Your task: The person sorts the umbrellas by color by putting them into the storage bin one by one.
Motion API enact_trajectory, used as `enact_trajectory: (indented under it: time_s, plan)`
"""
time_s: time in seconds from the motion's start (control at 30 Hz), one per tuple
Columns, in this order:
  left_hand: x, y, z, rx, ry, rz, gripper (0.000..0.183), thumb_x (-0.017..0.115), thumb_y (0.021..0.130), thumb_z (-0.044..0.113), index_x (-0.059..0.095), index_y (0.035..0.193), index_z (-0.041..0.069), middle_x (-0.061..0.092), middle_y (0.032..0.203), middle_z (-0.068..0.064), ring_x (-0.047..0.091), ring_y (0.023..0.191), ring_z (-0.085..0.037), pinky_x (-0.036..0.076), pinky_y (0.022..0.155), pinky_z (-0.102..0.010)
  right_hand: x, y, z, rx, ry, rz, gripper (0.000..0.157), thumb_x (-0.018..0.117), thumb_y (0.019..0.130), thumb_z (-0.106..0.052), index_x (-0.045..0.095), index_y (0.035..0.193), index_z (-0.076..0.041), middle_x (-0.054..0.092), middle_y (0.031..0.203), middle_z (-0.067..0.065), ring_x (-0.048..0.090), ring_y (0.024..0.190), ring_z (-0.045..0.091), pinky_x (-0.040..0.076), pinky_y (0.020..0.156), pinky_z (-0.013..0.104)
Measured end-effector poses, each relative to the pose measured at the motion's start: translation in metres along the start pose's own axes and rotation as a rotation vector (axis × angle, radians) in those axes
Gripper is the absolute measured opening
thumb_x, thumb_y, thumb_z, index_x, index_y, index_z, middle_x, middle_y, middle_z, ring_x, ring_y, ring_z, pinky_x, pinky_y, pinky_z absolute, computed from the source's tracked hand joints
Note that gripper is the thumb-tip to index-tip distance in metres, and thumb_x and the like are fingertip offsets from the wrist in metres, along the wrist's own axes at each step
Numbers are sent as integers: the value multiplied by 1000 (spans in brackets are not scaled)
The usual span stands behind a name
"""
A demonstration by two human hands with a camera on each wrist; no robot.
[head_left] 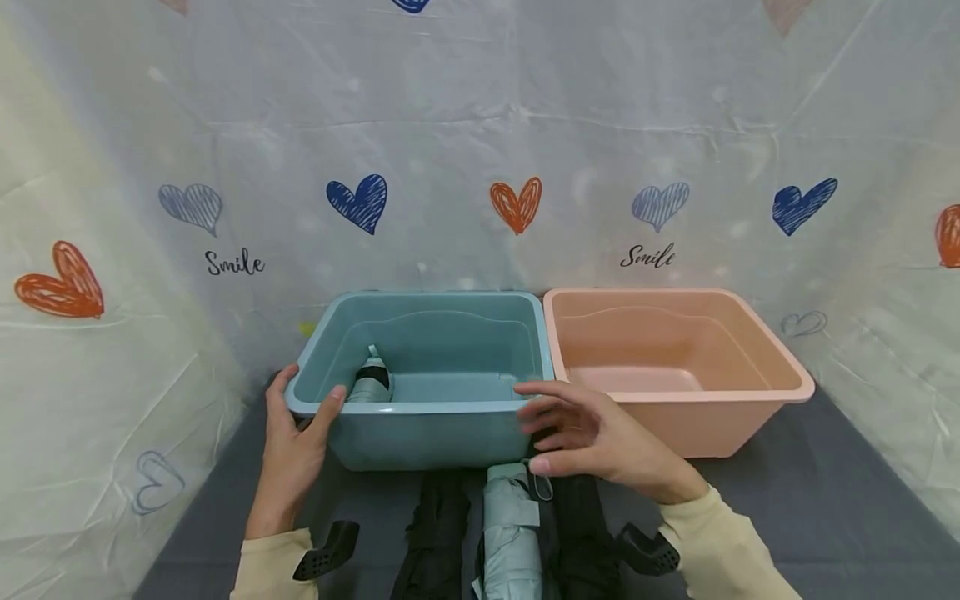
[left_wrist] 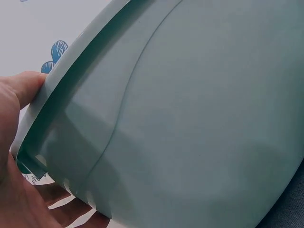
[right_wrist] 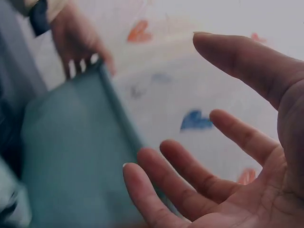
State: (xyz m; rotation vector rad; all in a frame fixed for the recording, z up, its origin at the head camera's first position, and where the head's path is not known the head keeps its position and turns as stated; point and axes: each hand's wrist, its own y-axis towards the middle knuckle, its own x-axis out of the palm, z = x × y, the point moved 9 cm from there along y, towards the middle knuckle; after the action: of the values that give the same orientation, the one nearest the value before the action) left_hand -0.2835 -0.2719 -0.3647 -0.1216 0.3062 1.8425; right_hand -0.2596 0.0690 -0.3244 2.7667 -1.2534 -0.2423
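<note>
The left hand (left_wrist: 19, 194) grips the teal bin rim (left_wrist: 62, 69).

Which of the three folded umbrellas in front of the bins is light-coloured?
The middle one, the pale green folded umbrella; the left folded umbrella and right folded umbrella beside it are both black.

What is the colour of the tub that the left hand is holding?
The tub is blue-green, inside and outside; the head view shows it best.

A teal bin (head_left: 431, 437) at centre, peach bin (head_left: 720, 423) at right, pale-green umbrella (head_left: 512, 550) at bottom; blue and orange hearts (head_left: 357, 205) across a whitish backdrop (head_left: 442, 258).
</note>
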Motion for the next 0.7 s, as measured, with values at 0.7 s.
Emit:
enact_trajectory:
  time_s: [0.7]
  plan:
    - [2, 1, 2, -8, -4, 15, 88, 61, 101, 46, 2, 163, 24, 11, 164, -16, 22, 146, -39, 23, 111, -65, -28, -73, 112, 262, -350, 46, 67, 84, 85, -26, 57, 144, -10, 50, 102, 11, 52, 87, 25, 48, 75, 32]
